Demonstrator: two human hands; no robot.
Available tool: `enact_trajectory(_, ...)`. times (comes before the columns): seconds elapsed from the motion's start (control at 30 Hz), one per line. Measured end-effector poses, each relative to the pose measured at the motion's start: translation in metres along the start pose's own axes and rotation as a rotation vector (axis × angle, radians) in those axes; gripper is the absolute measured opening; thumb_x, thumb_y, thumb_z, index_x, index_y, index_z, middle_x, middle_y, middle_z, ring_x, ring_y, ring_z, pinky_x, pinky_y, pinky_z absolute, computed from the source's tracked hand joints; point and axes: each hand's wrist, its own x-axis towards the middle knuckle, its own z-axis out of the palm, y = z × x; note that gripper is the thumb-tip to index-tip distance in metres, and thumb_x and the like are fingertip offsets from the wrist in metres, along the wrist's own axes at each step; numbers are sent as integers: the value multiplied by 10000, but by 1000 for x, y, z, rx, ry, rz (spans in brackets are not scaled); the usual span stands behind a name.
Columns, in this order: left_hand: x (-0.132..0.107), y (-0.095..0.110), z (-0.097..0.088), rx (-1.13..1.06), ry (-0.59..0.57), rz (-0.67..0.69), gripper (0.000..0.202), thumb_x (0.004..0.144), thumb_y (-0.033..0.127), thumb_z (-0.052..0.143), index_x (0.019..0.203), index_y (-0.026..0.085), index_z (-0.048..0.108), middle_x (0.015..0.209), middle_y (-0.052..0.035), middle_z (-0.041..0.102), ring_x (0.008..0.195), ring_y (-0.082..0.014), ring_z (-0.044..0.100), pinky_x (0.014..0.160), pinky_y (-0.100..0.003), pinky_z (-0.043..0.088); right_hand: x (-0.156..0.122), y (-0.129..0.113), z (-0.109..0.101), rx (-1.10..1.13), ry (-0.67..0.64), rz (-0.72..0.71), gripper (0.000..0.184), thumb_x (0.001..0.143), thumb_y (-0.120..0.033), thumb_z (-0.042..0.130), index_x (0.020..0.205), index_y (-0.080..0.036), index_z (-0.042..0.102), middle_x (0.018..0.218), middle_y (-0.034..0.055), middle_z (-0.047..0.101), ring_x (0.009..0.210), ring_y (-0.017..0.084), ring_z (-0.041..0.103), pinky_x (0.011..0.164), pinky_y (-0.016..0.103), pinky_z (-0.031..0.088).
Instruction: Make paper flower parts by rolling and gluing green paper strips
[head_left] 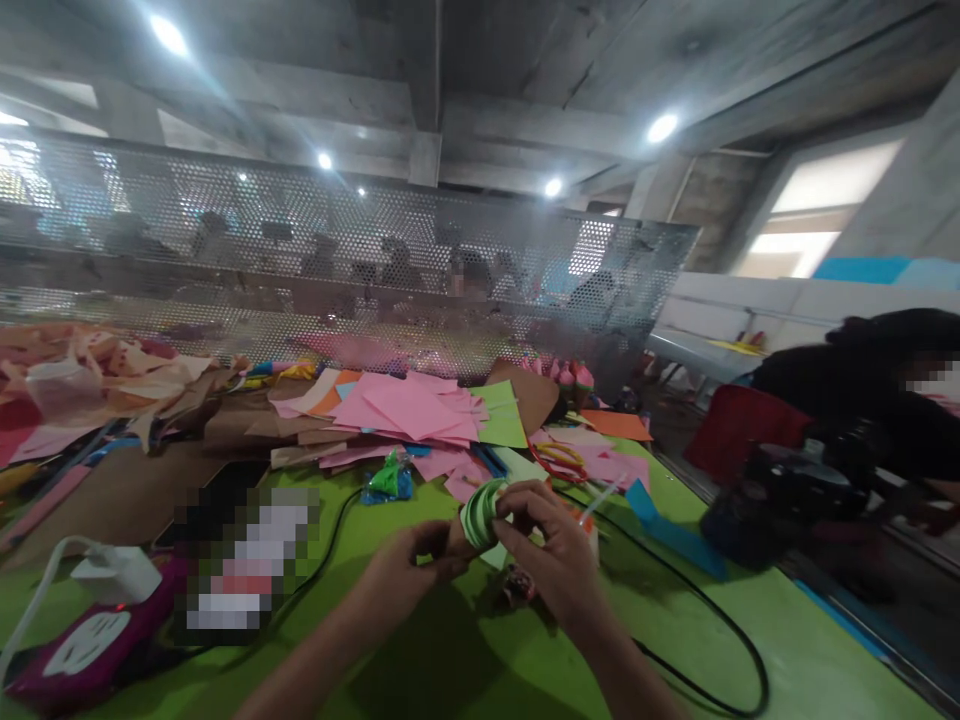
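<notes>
Both my hands meet over the green table (750,640) and hold a coiled roll of light green paper strip (481,512). My left hand (409,575) pinches the roll from the left with closed fingers. My right hand (551,550) grips it from the right, fingers curled over its top. A small dark patterned object (517,585) lies on the table just under my right hand. A white straw-like stick (600,497) shows behind my right hand.
A pile of pink, orange and green paper sheets (420,415) lies further back, with scissors (559,462) to its right. A black cable (697,600) loops across the table. A power strip with a white plug (97,620) sits left. A perforated metal screen (337,270) stands behind. A person in black (862,420) sits right.
</notes>
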Motion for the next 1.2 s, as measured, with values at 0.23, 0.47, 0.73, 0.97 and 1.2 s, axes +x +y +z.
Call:
enact_trajectory(0.23, -5, -8, -7, -202, -186, 4, 275, 701, 367, 798, 881, 164, 755, 845, -48, 742, 855, -218, 637, 805, -293, 446, -2, -2, -1, 76, -55, 46, 78, 798, -173, 594, 732, -207, 569, 823, 23, 560, 745, 172, 521, 649, 279, 425)
enact_trajectory(0.47, -9, -4, -12, -247, -261, -17, 361, 713, 429, 806, 932, 145, 765, 870, -83, 746, 877, -226, 650, 844, -314, 452, -2, -6, 1, 64, -59, 58, 116, 794, -183, 584, 703, -214, 519, 798, 19, 546, 771, 185, 525, 688, 292, 428)
enact_trajectory(0.73, 8, -15, -24, -210, -172, -17, 422, 677, 470, 823, 976, 177, 771, 917, -99, 776, 870, -237, 676, 803, -320, 474, 16, -27, -9, -117, -62, 13, 93, 845, -227, 629, 937, -236, 639, 866, 21, 617, 714, 165, 546, 668, 277, 460)
enact_trajectory(0.97, 23, -40, -34, -193, -74, 58, 460, 663, 524, 813, 948, 167, 760, 926, -110, 774, 902, -271, 670, 828, -355, 495, 38, -30, 1, -167, -156, -68, 61, 856, -203, 652, 831, -233, 699, 862, 39, 628, 797, 182, 605, 699, 281, 497)
enact_trajectory(1.2, 25, -64, -35, -236, -57, 73, 489, 645, 523, 824, 979, 175, 749, 938, -94, 762, 902, -274, 668, 827, -353, 487, 38, -10, 16, -168, -183, -31, 97, 824, -152, 668, 826, -233, 722, 848, 37, 641, 820, 190, 625, 729, 289, 504)
